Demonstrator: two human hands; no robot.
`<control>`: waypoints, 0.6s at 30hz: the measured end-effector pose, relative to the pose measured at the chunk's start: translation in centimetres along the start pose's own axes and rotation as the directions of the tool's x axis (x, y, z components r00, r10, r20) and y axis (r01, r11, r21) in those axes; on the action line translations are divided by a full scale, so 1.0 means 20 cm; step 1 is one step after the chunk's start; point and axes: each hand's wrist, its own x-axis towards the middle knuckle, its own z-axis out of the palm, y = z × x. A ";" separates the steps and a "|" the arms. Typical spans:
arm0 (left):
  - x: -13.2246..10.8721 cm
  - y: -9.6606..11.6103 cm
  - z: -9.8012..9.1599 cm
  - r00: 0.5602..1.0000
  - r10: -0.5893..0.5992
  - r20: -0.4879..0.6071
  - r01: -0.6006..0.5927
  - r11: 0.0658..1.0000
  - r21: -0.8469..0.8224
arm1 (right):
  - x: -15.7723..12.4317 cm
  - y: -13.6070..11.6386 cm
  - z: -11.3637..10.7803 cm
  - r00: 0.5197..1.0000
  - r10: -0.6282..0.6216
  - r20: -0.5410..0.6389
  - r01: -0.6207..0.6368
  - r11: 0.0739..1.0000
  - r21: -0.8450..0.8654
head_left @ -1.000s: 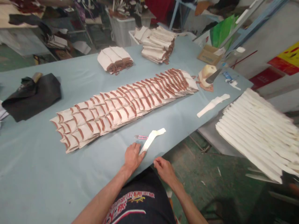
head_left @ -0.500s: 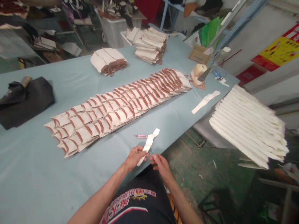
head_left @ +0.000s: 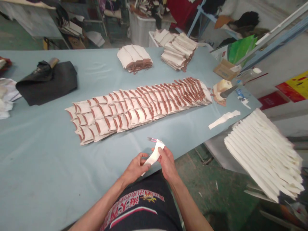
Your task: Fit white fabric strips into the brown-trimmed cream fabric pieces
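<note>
A narrow white fabric strip (head_left: 153, 156) is stretched between both hands at the table's front edge. My left hand (head_left: 137, 166) pinches its lower end, with the thumb on top. Higher up, my right hand (head_left: 166, 159) grips the strip between thumb and fingers near its upper end. Just beyond that end lie thread snips (head_left: 152, 139) with pink handles, partly covered by the strip. Behind them, a long overlapping row of cream fabric pieces with brown edges (head_left: 134, 109) stretches across the table.
A second white strip (head_left: 224, 119) lies toward the table's right edge. Many white strips (head_left: 264, 154) are layered on a stand at the right. Two cream stacks (head_left: 134, 56) sit at the back, a black cloth (head_left: 60, 78) at the left. A cone-shaped item (head_left: 228, 91) stands beside the row's right end.
My right hand has moved up from beside the strip and taken hold of its upper part. The strip is lifted and bent. The camera view has swung left.
</note>
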 end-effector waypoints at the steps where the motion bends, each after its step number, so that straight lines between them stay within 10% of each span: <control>1: -0.02 0.05 -0.03 1.000 0.030 0.000 -0.030 1.000 -0.007 | -0.02 -0.06 0.02 0.999 -0.010 0.050 0.010 1.000 0.005; 7: -0.11 0.43 -0.10 0.960 0.270 0.072 -0.254 0.952 -0.173 | -0.06 -0.43 0.11 0.932 -0.011 0.362 0.009 1.000 0.005; 12: -0.07 0.56 0.12 0.957 0.270 0.105 -0.211 0.897 -0.388 | 0.00 -0.68 0.11 0.801 -0.019 0.599 0.138 0.979 -0.153; 18: -0.09 0.63 0.31 0.974 0.198 0.110 -0.094 0.796 -0.597 | 0.13 -0.79 0.10 0.753 0.014 0.657 0.234 0.929 -0.288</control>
